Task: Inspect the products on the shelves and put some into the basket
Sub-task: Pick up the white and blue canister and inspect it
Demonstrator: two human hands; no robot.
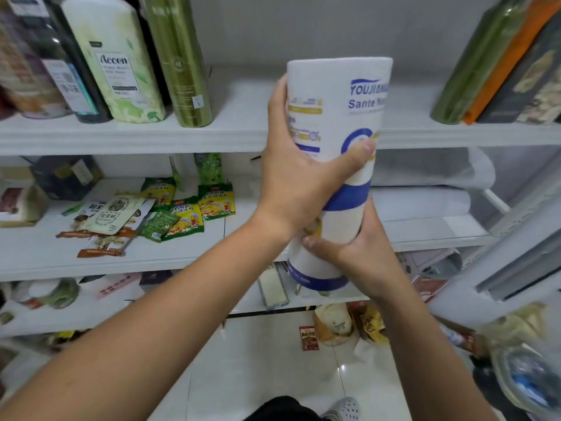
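Observation:
A tall white roll of paper towels (340, 95) with blue bands and blue lettering stands upright in front of the white shelves (236, 135). My left hand (300, 177) grips its middle, thumb across the front. My right hand (355, 253) holds its lower part, thumb laid over the front near the bottom blue band. The roll is clear of every shelf board. No basket shows plainly; a blurred clear bag or container (522, 366) sits at the lower right edge.
Bottles stand on the top shelf at left (121, 62) and right (473, 65). Green and yellow seasoning packets (182, 208) lie scattered on the middle shelf. White folded packs (425, 189) fill its right side. Bags and a red packet (309, 338) lie on the tiled floor.

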